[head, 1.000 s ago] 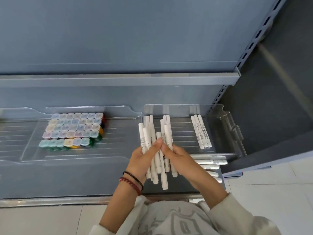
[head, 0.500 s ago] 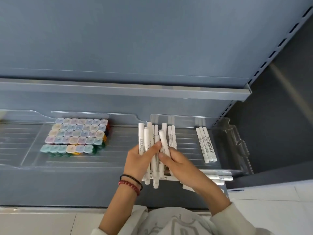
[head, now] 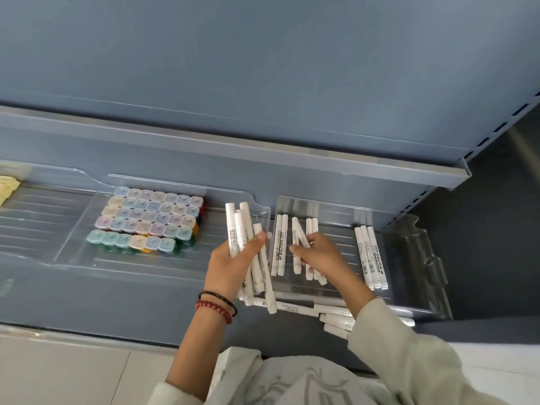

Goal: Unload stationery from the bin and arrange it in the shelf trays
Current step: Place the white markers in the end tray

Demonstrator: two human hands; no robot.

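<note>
My left hand grips a bundle of white markers upright in front of the shelf. My right hand holds several white markers inside the clear right tray. Two markers lie side by side at the tray's left, and three markers lie together at its right. More white markers lie loose on the shelf in front of the tray, partly hidden by my right sleeve.
A clear left tray holds rows of small pastel-lidded paint pots. A yellow item shows at the far left edge. The upper shelf rail overhangs the trays. White floor tiles lie below the shelf.
My hands have split apart. The left hand keeps most of the bundle, while the right hand has carried a few markers rightward into the right tray. Two markers now lie at the tray's left.
</note>
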